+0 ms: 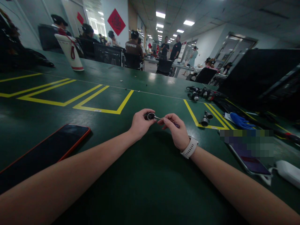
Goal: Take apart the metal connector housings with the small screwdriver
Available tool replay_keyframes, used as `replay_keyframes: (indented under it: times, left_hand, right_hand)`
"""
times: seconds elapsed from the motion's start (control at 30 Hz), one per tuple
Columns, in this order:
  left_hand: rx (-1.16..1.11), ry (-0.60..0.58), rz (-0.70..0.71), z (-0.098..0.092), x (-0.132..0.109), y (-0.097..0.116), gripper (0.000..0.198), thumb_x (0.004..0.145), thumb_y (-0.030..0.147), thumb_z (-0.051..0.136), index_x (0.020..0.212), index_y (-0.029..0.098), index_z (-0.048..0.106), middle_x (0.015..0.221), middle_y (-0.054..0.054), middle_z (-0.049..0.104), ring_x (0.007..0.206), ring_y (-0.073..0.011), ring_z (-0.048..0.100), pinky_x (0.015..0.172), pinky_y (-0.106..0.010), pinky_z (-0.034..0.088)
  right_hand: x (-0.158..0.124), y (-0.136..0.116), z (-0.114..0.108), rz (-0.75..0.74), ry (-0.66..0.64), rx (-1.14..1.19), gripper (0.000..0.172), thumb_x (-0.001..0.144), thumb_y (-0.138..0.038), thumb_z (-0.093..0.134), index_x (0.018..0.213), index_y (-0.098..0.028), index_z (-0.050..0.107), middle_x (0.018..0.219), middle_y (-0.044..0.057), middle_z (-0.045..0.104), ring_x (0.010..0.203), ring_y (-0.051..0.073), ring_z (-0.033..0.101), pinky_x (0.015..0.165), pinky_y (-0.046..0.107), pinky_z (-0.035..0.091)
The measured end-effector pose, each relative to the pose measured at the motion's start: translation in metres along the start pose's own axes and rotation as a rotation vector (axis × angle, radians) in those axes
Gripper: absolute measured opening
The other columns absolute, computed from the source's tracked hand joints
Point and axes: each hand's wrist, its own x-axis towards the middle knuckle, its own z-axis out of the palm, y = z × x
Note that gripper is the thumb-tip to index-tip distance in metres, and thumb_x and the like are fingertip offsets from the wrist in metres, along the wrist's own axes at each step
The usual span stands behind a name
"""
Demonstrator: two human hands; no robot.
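Observation:
My left hand (141,123) is closed round a small dark round metal connector (150,116), its ringed open face turned toward my right hand. In my right hand (175,129) is a screwdriver (177,125) with a dark handle and a thin metal shaft. The shaft reaches left to the connector's face; whether its tip is on a screw is too small to tell. Both hands are raised a little over the green table (150,181). Similar metal connectors (205,120) stand to the right, by a yellow-taped outline.
A phone (49,150) in an orange case lies left, another phone (249,156) right. Farther right are a blue glove (241,120), a white case (289,172) and a dark monitor (255,75). More metal parts (199,93) and a paper cup (70,53) stand farther back.

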Motion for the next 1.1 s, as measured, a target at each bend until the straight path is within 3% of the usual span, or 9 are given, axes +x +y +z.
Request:
replay_keyframes:
  times: [0.27, 0.43, 0.8, 1.1]
  left_hand:
    - [0.126, 0.059, 0.006, -0.0013, 0.0011, -0.0042, 0.032, 0.061, 0.009, 0.068, 0.093, 0.015, 0.065, 0.091, -0.007, 0.067, 0.088, -0.0215, 0.063, 0.079, -0.039, 0.051]
    - [0.169, 0.015, 0.041, -0.0012, 0.0008, -0.0036, 0.032, 0.062, 0.01, 0.068, 0.093, 0.016, 0.065, 0.09, -0.007, 0.067, 0.088, -0.0221, 0.063, 0.079, -0.039, 0.051]
    - [0.063, 0.003, 0.007, -0.0016, 0.0022, -0.0063, 0.033, 0.061, 0.015, 0.072, 0.093, 0.017, 0.066, 0.09, -0.006, 0.067, 0.086, -0.0206, 0.062, 0.078, -0.039, 0.05]
    - [0.12, 0.005, 0.034, -0.002, 0.0001, -0.0022, 0.032, 0.061, 0.013, 0.071, 0.093, 0.017, 0.066, 0.091, -0.006, 0.067, 0.088, -0.0219, 0.063, 0.079, -0.04, 0.051]
  right_hand:
    - [-0.0042, -0.0068, 0.0033, -0.014, 0.042, -0.135, 0.01, 0.082, -0.025, 0.053, 0.074, -0.018, 0.054, 0.069, 0.001, 0.06, 0.069, 0.015, 0.057, 0.066, 0.032, 0.045]
    - [-0.0043, -0.0049, 0.0043, -0.033, 0.002, -0.214, 0.01, 0.083, -0.025, 0.052, 0.075, -0.019, 0.055, 0.069, 0.001, 0.058, 0.069, 0.015, 0.057, 0.065, 0.031, 0.044]
    - [0.0, -0.0004, -0.0008, 0.031, 0.006, -0.005, 0.011, 0.082, -0.027, 0.054, 0.074, -0.019, 0.055, 0.069, 0.001, 0.062, 0.068, 0.014, 0.058, 0.062, 0.029, 0.046]
    - [-0.0029, -0.0063, 0.0028, 0.015, 0.01, -0.122, 0.011, 0.081, -0.028, 0.053, 0.073, -0.019, 0.054, 0.069, 0.001, 0.061, 0.069, 0.015, 0.057, 0.065, 0.03, 0.045]
